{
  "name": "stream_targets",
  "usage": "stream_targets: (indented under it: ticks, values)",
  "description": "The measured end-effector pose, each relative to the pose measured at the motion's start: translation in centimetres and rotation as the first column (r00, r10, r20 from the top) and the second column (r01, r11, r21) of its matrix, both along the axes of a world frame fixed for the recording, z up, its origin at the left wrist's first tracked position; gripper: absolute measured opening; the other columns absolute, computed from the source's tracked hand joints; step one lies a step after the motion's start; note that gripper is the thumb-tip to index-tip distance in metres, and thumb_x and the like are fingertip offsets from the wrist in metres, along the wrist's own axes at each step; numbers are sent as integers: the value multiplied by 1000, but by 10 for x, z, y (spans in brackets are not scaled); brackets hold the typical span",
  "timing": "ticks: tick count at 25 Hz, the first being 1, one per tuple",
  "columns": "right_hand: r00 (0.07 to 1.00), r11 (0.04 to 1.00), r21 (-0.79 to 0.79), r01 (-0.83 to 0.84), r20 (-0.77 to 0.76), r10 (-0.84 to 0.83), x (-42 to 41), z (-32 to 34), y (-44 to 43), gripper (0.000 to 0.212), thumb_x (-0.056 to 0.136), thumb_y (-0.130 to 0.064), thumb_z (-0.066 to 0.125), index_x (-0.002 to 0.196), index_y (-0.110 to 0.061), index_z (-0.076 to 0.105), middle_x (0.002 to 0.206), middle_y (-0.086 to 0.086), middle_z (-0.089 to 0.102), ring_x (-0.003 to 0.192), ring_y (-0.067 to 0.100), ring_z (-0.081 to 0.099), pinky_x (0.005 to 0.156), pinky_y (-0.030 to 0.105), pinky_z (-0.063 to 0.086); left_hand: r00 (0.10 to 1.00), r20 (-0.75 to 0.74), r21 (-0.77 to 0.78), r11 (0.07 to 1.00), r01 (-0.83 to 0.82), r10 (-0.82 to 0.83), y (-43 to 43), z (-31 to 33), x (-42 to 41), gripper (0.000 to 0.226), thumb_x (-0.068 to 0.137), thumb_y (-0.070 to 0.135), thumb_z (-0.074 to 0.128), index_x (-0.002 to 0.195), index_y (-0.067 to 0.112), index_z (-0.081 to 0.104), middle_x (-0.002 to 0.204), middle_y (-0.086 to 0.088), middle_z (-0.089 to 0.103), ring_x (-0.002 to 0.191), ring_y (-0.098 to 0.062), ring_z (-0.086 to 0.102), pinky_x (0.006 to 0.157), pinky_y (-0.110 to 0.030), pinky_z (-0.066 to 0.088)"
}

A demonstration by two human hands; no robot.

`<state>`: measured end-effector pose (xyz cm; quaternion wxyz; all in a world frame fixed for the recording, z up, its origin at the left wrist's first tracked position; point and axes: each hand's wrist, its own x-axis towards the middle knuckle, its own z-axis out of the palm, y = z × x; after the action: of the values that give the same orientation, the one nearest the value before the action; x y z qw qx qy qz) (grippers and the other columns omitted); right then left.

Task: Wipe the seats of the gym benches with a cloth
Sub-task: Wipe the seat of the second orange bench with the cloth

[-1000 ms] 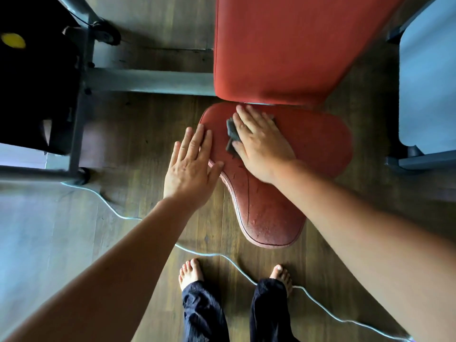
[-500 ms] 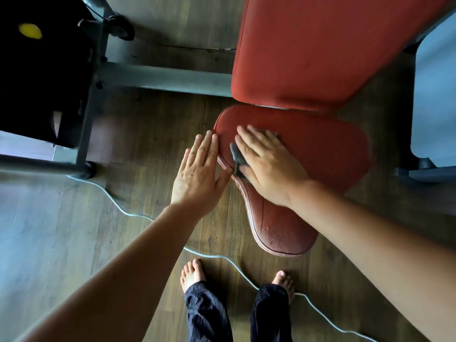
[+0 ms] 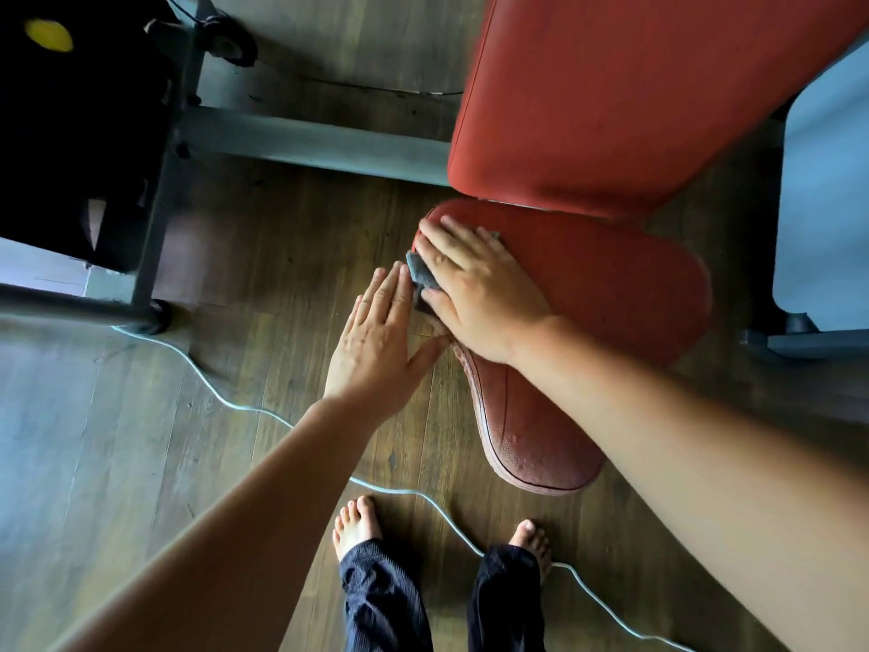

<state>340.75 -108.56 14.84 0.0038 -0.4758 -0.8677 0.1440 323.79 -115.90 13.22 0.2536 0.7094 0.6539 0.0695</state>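
The right hand (image 3: pixel 475 294) lies flat with its fingers spread and nearly straight, pressing the cloth (image 3: pixel 421 275) down on the seat (image 3: pixel 611 298). It does not grip the cloth, though the thumb is blurred and may be hooking a fold. Over the last second the hand has slid the cloth from a little way in on the pad out to the seat's left rim. A grey corner now pokes past the edge near the rear corner, just below the backrest (image 3: pixel 611 87). The left hand (image 3: pixel 381 341) has stayed beside the seat, open with straight fingers and holding nothing. Its fingertips are now just beside the cloth, and its thumb seems to touch the rim, probably to steady the pad. This stroke has likely dealt with the left margin, so I judge that the broad right half and the narrow front tip near the bare feet (image 3: pixel 355 520) still need wiping. Pale specks still show on the front tip. A thin cable (image 3: pixel 225 397) trails across the wooden floor (image 3: pixel 282 275) between the feet and the seat, and a grey frame bar (image 3: pixel 305 143) runs off to the left behind it.
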Motion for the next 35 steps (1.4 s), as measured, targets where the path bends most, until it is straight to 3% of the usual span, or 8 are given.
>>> stream_targets:
  ticks: [4,9,14,19,25,30,32,35]
  values:
    - [981,979,-75,190,46,-187,-20,11,54,60,103,-39,45,156,-11,39,167,4,31,156,27,24,127,47,16,1000,27,25,1000,-3,2,3,5,1,96,95,64,53,165,12,14,172,-7,20,160,-23,13,130,-38,16]
    - [997,995,-77,-71,35,74,52,15,-44,65,100,-41,42,157,-11,35,170,3,24,157,27,22,126,48,18,999,49,25,1000,-15,13,-9,10,10,104,87,74,55,165,19,16,174,-5,14,159,-23,16,126,-40,22]
    - [977,978,-65,196,98,-189,24,16,4,61,104,-35,47,158,-12,34,171,3,22,158,27,19,128,52,17,1000,-14,31,1000,1,-1,-17,10,8,98,91,71,54,166,24,12,175,0,7,161,-19,9,126,-39,19]
    - [993,994,-74,83,95,-76,59,36,-125,62,100,-41,40,155,-11,41,169,4,28,156,26,26,126,50,23,995,-57,44,996,79,-77,-27,14,12,93,94,66,53,166,22,14,175,2,5,162,-18,4,129,-39,14]
    - [935,943,-68,325,176,-309,43,28,-56,60,102,-37,47,155,-10,40,169,4,27,156,27,24,127,50,19,989,-84,54,990,131,-126,-31,17,14,91,93,65,52,165,20,18,175,1,7,162,-20,4,130,-40,13]
    - [987,992,-90,85,143,-71,65,47,-179,61,101,-40,40,156,-12,39,170,4,25,158,25,21,127,51,21,989,-93,40,992,121,-117,-34,19,18,91,96,65,50,166,20,13,175,3,3,162,-18,1,131,-40,13]
    - [983,991,-66,112,150,-101,63,38,-138,60,102,-39,41,155,-11,40,169,5,28,157,27,24,126,52,23,989,-87,50,991,127,-123,-32,17,17,91,96,65,50,166,19,14,175,2,5,162,-19,2,130,-41,15]
    - [934,945,-61,320,187,-305,42,31,-72,61,102,-38,47,155,-8,39,169,7,26,157,29,22,127,51,19,990,-82,55,992,118,-113,-34,16,18,91,95,65,50,166,18,15,175,2,5,162,-18,2,130,-41,15]
